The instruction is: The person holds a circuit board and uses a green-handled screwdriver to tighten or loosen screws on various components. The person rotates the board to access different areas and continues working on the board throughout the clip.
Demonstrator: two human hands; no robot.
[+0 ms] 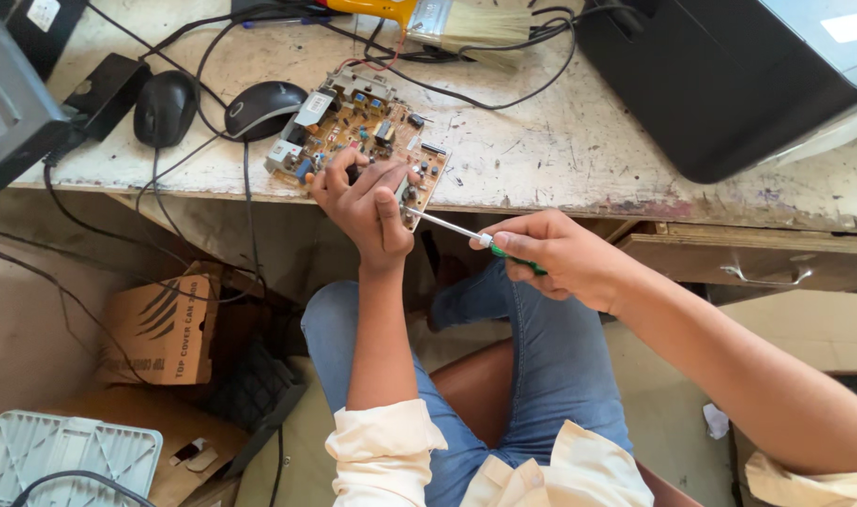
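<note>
Circuit board (358, 136): overhangs table (579, 150) edge, pinned by gripping left hand (367, 207).
Screwdriver (466, 233): right hand (565, 258) clenched around handle, tip at board.

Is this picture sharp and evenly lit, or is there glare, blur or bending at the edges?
Head view: soft, even light with faint shadows; the circuit board, left hand and right hand with its screwdriver look sharp. Bright glare washes out the top of the black machine at upper right. The wide lens bows the table edge and stretches the corners.
</note>
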